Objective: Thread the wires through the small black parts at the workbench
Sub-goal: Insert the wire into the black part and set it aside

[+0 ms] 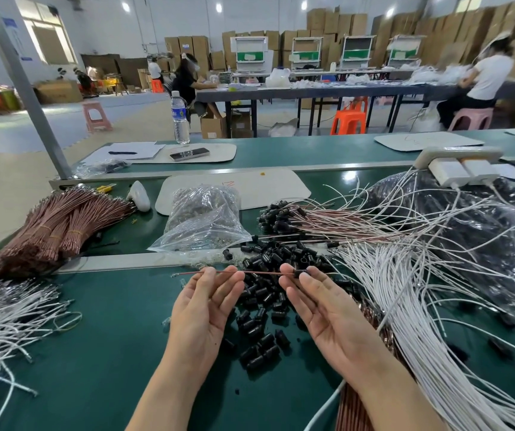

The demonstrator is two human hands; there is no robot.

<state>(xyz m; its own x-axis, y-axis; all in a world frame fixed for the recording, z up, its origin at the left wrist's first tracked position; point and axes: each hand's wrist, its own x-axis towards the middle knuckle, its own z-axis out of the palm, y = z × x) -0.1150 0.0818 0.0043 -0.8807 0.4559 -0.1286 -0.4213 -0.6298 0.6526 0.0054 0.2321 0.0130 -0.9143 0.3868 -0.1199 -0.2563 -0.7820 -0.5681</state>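
The thin wire [259,273] may buckle or slip from so light a pinch, and the small black part [297,273] would slide off. The left hand [206,306] pinches the wire; the right hand [327,312] pinches the part on it, just above the pile of black parts [260,334] on the tabletop [110,337]. The wire lies level — long axis left to right.

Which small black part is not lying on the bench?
The black part pinched by the right hand, on the brown wire that the left hand holds; the rest lie in the loose pile.
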